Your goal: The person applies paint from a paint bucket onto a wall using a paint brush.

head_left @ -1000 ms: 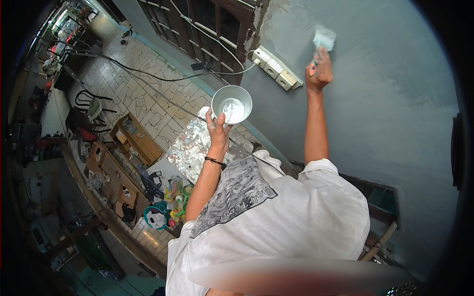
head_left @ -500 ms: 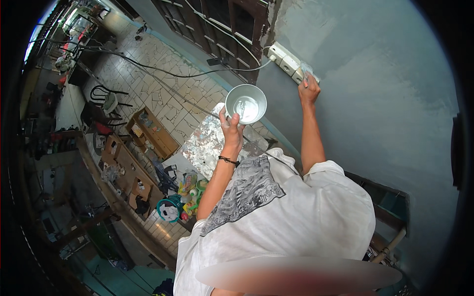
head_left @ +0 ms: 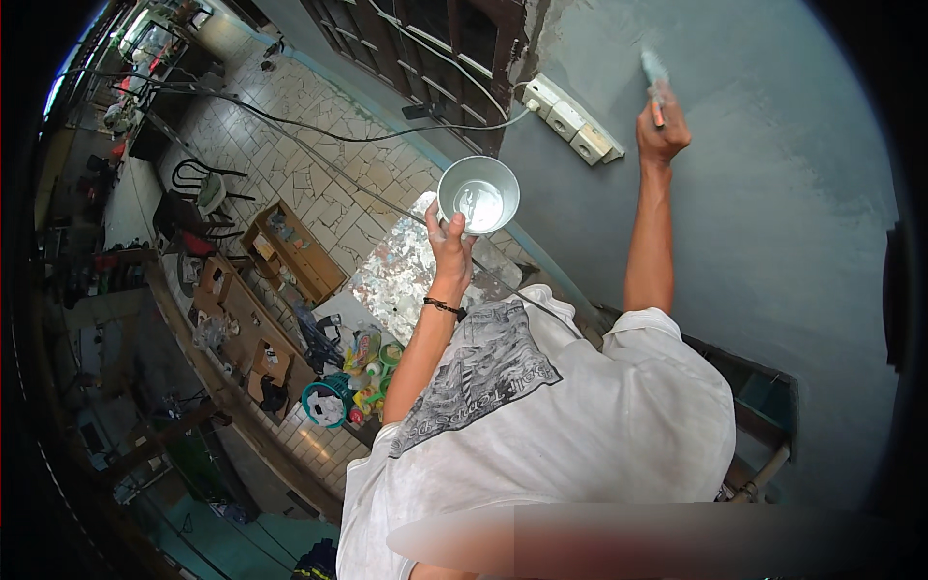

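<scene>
Left fingers (head_left: 456, 227) pinch cup (head_left: 471, 187); right fingers (head_left: 669, 108) wrap brush (head_left: 658, 115), bristles (head_left: 654, 69) just beyond them. Wall (head_left: 764, 184) around right fingers looks patchy: likely part coated, uneven areas left.

Half a second ago the right hand (head_left: 664, 135) had the paintbrush (head_left: 655, 72) at the near end of the socket strip (head_left: 570, 120); now both are well clear of that end, farther up the wall (head_left: 764, 203). A second ago the bristles showed their broad face and leaned away from the window frame's (head_left: 512, 60) edge; now they appear nearly edge-on, tilted toward it.
</scene>
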A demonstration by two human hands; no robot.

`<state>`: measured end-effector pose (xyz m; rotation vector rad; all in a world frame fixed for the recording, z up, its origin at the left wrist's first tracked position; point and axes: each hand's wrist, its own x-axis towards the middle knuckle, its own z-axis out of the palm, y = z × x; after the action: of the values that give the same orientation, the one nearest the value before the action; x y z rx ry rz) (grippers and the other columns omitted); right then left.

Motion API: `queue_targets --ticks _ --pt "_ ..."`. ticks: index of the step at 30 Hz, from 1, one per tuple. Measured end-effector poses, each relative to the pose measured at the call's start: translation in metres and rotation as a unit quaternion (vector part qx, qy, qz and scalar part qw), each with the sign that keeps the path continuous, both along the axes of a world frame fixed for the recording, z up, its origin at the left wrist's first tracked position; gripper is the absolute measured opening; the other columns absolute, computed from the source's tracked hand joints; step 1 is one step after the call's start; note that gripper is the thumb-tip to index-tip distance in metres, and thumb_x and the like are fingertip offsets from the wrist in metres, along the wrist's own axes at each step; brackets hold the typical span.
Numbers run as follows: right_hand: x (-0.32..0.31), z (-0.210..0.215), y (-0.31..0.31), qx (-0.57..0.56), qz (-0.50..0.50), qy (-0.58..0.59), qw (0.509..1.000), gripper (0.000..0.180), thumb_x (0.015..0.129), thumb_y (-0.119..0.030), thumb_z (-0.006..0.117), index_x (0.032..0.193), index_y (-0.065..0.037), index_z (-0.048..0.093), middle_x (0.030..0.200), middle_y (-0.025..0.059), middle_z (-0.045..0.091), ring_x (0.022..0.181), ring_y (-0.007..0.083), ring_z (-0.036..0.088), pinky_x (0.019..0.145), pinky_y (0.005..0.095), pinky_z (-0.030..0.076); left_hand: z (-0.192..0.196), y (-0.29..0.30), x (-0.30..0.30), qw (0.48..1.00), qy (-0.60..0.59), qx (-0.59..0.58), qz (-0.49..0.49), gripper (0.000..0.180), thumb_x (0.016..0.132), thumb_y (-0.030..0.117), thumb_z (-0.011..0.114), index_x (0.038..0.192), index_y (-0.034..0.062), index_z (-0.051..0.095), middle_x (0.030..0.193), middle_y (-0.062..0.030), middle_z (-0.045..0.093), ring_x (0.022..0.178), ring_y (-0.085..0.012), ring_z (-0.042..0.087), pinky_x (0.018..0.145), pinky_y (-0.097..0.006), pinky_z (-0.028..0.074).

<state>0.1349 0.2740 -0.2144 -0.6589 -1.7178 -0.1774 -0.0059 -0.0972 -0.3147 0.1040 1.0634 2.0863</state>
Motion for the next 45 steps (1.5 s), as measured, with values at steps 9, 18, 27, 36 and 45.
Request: queue_targets --ticks 9,18,27,36,45 --pt "-0.016 -0.008 0.016 0.098 0.013 -0.023 0.995 0.033 0.070 0.006 0.061 0.099 -0.004 0.073 0.121 0.0108 0.075 0.115 0.0296 0.072 0.094 0.0396 0.060 0.009 0.002 0.002 1.000 0.008 -0.007 -0.003 0.080 0.089 0.044 0.082 0.149 0.0180 0.036 0.145 -0.0097 0.048 0.134 -0.0273 0.050 0.108 -0.053 0.045" --pt "0.002 -0.149 -0.036 -0.175 -0.013 -0.084 0.981 0.042 0.073 0.003 0.071 0.113 -0.008 0.075 0.118 0.0140 0.076 0.105 0.0328 0.074 0.088 0.0431 0.060 0.007 0.000 0.001 1.000 0.004 0.004 -0.020 0.081 0.088 0.044 0.082 0.149 0.0174 0.035 0.145 -0.0097 0.048 0.135 -0.0267 0.050 0.108 -0.052 0.046" --pt "-0.002 -0.055 -0.106 -0.305 0.048 0.040 0.950 0.019 0.079 -0.001 0.079 0.087 -0.001 0.061 0.084 0.0147 0.075 0.068 0.0311 0.070 0.066 0.0383 0.054 0.008 -0.003 -0.004 0.999 -0.013 0.006 -0.031 0.082 0.091 0.045 0.080 0.151 0.0185 0.031 0.147 -0.0108 0.047 0.137 -0.0279 0.048 0.110 -0.056 0.045" --pt "-0.017 0.057 -0.151 -0.349 0.106 0.021 0.931 0.026 0.077 -0.004 0.085 0.086 0.001 0.061 0.069 0.0058 0.066 0.060 0.0084 0.058 0.059 0.0262 0.048 0.004 -0.005 -0.010 0.996 0.012 -0.006 -0.087 0.084 0.094 0.042 0.077 0.156 0.0218 0.025 0.153 -0.0118 0.042 0.141 -0.0331 0.047 0.110 -0.063 0.046" --pt "-0.013 0.119 -0.209 -0.318 0.292 0.009 0.902 0.018 0.077 0.002 0.086 0.086 0.004 0.070 0.091 0.0091 0.075 0.084 0.0146 0.072 0.070 0.0275 0.056 -0.001 0.008 -0.010 0.997 0.027 -0.005 -0.068 0.103 0.081 0.021 0.090 0.162 0.0177 0.027 0.142 -0.0170 0.047 0.129 -0.0304 0.057 0.101 -0.042 0.056"
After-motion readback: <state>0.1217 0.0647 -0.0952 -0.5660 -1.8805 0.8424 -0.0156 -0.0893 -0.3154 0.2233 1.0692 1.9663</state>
